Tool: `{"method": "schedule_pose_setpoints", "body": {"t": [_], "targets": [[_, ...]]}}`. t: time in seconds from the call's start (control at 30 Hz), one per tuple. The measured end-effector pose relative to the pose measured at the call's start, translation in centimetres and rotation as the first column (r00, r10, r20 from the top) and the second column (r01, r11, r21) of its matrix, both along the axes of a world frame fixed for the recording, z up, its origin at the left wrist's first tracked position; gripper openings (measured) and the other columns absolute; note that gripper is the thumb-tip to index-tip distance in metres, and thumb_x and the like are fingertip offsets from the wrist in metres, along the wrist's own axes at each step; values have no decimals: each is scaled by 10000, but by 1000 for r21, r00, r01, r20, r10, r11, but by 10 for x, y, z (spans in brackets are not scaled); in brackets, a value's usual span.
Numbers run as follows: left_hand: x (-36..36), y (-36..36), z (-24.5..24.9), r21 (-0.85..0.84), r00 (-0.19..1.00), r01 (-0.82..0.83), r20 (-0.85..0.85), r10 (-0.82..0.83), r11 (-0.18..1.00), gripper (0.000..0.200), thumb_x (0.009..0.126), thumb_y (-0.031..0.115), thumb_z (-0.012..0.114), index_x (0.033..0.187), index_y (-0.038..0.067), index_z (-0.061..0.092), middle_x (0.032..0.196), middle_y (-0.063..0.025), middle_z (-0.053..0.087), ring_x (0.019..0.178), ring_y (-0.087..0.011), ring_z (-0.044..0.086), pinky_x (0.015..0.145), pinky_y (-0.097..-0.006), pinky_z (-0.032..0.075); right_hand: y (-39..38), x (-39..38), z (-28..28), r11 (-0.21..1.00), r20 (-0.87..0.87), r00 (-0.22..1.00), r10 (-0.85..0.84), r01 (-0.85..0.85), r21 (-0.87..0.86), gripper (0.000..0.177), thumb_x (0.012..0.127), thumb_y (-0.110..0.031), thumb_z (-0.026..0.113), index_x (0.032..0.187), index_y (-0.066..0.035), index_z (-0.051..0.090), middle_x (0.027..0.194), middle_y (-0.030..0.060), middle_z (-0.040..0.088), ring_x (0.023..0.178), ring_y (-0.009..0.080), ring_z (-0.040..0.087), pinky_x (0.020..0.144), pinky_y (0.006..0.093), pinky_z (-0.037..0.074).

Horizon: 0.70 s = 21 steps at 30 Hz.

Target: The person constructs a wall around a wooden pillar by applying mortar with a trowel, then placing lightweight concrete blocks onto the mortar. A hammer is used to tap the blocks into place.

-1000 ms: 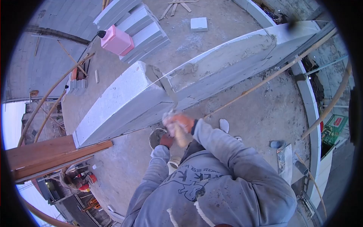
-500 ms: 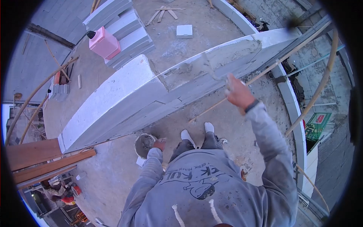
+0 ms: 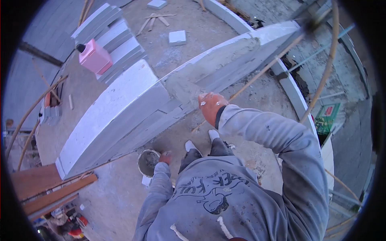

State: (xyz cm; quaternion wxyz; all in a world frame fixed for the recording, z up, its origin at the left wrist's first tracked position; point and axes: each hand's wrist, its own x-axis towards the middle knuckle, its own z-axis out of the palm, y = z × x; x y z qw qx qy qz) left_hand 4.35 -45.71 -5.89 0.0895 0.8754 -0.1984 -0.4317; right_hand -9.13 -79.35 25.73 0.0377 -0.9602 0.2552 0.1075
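My right hand [image 3: 211, 107] is closed round the handle of a trowel, whose blade [image 3: 185, 90] lies on the wet mortar and blends with it in colour. Grey mortar [image 3: 219, 60] coats the lower top course of a curved wall of pale blocks [image 3: 108, 106], just right of where its higher course ends. Down by my left leg, my left hand [image 3: 165, 157] is closed on the rim of a bucket [image 3: 148, 162] with grey mortar inside. The fingers of that hand are partly hidden.
Behind the wall, a pink jerrycan [image 3: 95, 58] stands on stacked blocks [image 3: 120, 44]. A loose block [image 3: 177, 37] and wooden strips [image 3: 155, 19] lie on the floor there. A bamboo pole [image 3: 265, 70] slants beyond my right hand. Brown timber beams [image 3: 60, 193] lie at lower left.
My right hand has swept left along the wall with the trowel, toward the higher course. The mortar there looks more spread out. My left hand stays at the bucket, and the view has shifted slightly.
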Motion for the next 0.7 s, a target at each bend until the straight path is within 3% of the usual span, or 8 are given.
{"method": "schedule_pose_setpoints", "body": {"t": [0.07,0.17,0.23,0.3,0.37,0.5,0.57,0.7], "targets": [[1,17,-17,-12,1000,-19,-22,19,1000,528,826,521,425,1114,117,606,1130,-176,580,1067,-363,532,936,-393,395,2,-15,13,999,-6,999,-41,41,-20,135,807,-96,495,909,-15,531,816,167,619,766,316,635,640,386,514],[32,74,-158,-86,985,101,-130,-112,991,532,846,504,396,1171,119,567,1221,-160,529,1085,-373,517,942,-407,387,-13,-40,42,991,-28,995,-100,102,82,138,807,-102,498,911,-23,541,781,159,622,738,305,637,620,393,512],[30,56,-131,-116,980,-37,-200,13,993,524,850,490,386,1164,109,563,1227,-165,522,1087,-379,512,949,-412,380,-36,-71,38,994,-62,996,63,-68,-91,134,807,-94,494,901,-15,546,725,151,619,706,300,637,602,402,507],[27,46,-128,-117,948,-184,-283,145,976,516,854,475,375,1156,100,559,1233,-170,515,1089,-385,507,955,-417,373,-70,-98,51,991,-39,993,-108,105,-87,192,737,-116,533,878,13,546,735,165,627,732,324,633,638,411,503],[35,55,-153,-253,974,135,-144,-175,958,268,849,240,427,1085,169,533,931,-50,577,830,-207,552,573,-352,432,-112,-128,67,969,-48,971,-235,230,-86,228,700,-132,549,869,20,551,776,182,638,768,330,635,677,405,507],[33,25,-136,-12,989,107,-98,-108,994,216,786,229,496,979,157,559,872,-30,576,798,-204,550,548,-345,407,-211,-176,40,882,-13,904,-427,413,-228,268,683,-148,561,889,23,543,766,186,636,770,333,634,687,410,509],[33,24,-131,131,670,707,191,-717,695,181,786,226,484,905,152,599,818,-45,574,809,-210,561,588,-363,443,-252,-186,32,884,12,918,-397,386,-263,255,704,-145,560,895,23,542,764,179,639,775,325,638,687,405,512],[24,-31,-116,293,482,775,300,-823,561,283,833,278,427,1014,173,618,963,-106,603,940,-247,573,739,-406,474,-322,-194,0,875,54,956,-288,286,-392,175,783,-118,534,901,10,548,755,152,651,758,297,652,665,385,524]]}}
